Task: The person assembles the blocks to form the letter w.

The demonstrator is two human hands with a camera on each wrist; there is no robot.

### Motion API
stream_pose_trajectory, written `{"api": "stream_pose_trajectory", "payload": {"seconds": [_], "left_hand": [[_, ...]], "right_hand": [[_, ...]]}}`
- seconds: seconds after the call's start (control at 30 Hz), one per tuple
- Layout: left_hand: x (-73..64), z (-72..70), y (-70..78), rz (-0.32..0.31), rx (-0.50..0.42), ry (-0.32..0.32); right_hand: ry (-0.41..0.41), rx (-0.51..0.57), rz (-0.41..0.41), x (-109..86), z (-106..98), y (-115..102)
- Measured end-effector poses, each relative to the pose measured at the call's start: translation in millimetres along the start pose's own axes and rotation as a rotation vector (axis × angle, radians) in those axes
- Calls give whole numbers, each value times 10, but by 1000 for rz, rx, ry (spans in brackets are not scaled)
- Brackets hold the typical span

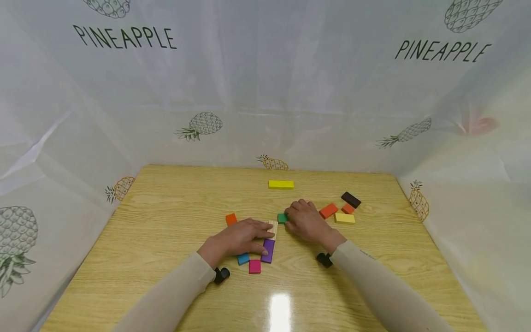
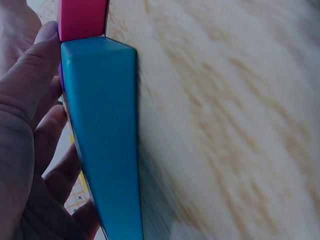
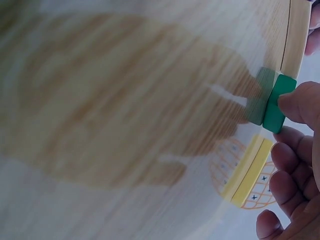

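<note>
My right hand [image 1: 308, 221] pinches a small green block [image 3: 280, 103], thumb on its face and a finger at its end in the right wrist view. The green block is at the far end of a plain wooden block [image 1: 272, 229]. A purple block [image 1: 268, 250] continues the line from the wooden one toward me. My left hand [image 1: 240, 237] lies over these two, its extended fingertips on the wooden block and its thumb at the purple one. Beneath that hand's near side are a blue block [image 2: 102, 130] and a pink block [image 1: 255, 266].
An orange block [image 1: 231, 219] lies beyond my left hand. Farther back is a yellow block [image 1: 281, 185]. To the right are a red-orange block [image 1: 329, 210], a smaller orange one [image 1: 348, 209], a black one [image 1: 351, 199] and a pale yellow one [image 1: 345, 218]. A pineapple-print sheet [image 1: 257, 92] surrounds the table.
</note>
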State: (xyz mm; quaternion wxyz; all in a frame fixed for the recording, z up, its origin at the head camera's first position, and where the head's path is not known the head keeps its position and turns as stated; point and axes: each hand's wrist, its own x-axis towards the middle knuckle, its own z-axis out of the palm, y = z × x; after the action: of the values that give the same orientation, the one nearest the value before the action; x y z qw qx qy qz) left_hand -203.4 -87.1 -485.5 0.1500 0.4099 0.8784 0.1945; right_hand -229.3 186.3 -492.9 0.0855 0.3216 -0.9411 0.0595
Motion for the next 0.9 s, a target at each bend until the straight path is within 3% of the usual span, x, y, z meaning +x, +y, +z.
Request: {"api": "stream_pose_trajectory", "payload": {"seconds": [0.47, 0.9], "left_hand": [[-1, 2, -1, -4, 7, -2], [0, 7, -5, -15, -7, 0]], "right_hand": [[-6, 14, 28, -20, -27, -10], [41, 46, 184, -203, -81, 233]]}}
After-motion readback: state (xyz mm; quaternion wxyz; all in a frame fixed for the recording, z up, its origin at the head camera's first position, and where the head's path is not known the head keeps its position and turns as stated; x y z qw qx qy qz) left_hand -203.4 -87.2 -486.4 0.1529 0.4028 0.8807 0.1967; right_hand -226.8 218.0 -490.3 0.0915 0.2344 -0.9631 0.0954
